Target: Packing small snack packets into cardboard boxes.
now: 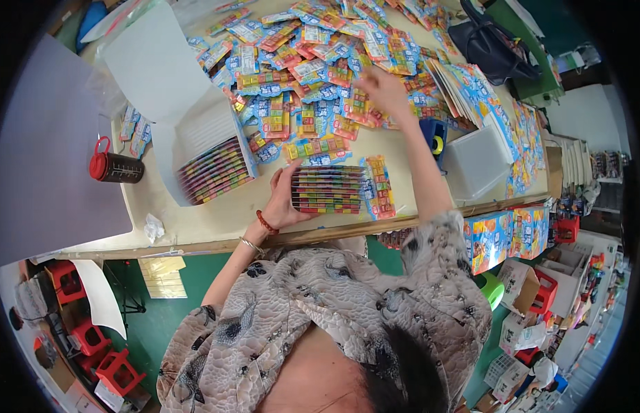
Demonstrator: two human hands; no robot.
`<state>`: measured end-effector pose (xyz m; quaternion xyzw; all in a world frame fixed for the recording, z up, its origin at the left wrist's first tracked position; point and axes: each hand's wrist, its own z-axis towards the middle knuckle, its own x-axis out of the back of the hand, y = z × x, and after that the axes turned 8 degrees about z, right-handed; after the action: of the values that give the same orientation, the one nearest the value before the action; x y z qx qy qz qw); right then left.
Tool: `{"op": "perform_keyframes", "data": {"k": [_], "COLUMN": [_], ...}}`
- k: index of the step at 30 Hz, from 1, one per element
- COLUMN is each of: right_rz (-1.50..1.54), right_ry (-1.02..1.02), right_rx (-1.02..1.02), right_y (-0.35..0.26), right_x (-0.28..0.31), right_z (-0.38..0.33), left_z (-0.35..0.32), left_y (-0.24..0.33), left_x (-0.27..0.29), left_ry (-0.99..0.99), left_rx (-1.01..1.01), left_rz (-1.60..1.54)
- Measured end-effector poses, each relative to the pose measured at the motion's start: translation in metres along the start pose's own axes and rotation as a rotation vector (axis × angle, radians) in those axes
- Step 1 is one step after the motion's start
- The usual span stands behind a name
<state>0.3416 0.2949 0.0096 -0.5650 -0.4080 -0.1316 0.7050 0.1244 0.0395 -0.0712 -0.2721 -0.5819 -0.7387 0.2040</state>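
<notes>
With the left hand (284, 198) clasping the packet row (330, 190), align edges flush. Take packets singly from the loose pile (311, 70) (right hand (383, 91) overhead, grip unclear).

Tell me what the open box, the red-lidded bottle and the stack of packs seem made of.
Open box: likely thin card; matte white inside, its flap curving like a sheet.
Bottle: probably plastic; smooth red lid, dark, possibly see-through body.
Stack of packs: perhaps printed card with plastic; thin, straight coloured edges, finish unclear.
</notes>
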Motion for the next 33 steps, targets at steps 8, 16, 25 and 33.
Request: {"op": "perform_keyframes", "data": {"k": [8, 16, 25, 33], "right_rz": [-0.284, -0.400, -0.357, -0.314], "right_ry": [-0.020, -0.363, -0.395, -0.182], "right_rx": [-0.307, 0.353, 0.404, 0.515], "right_y": [-0.024, -0.015, 0.001, 0.006], "right_x": [-0.037, -0.022, -0.043, -0.057], "right_z": [0.028, 0.027, 0.017, -0.005], "left_z": [-0.002, -0.004, -0.011, -0.016], "left_y": [0.007, -0.005, 0.005, -0.002], "left_x": [-0.003, -0.005, 0.000, -0.002], "left_ry": [0.018, 0.003, 0.024, -0.070], "left_rx": [0.050, -0.005, 0.033, -0.026], "left_rz": [-0.047, -0.004, -0.218, -0.197]}}
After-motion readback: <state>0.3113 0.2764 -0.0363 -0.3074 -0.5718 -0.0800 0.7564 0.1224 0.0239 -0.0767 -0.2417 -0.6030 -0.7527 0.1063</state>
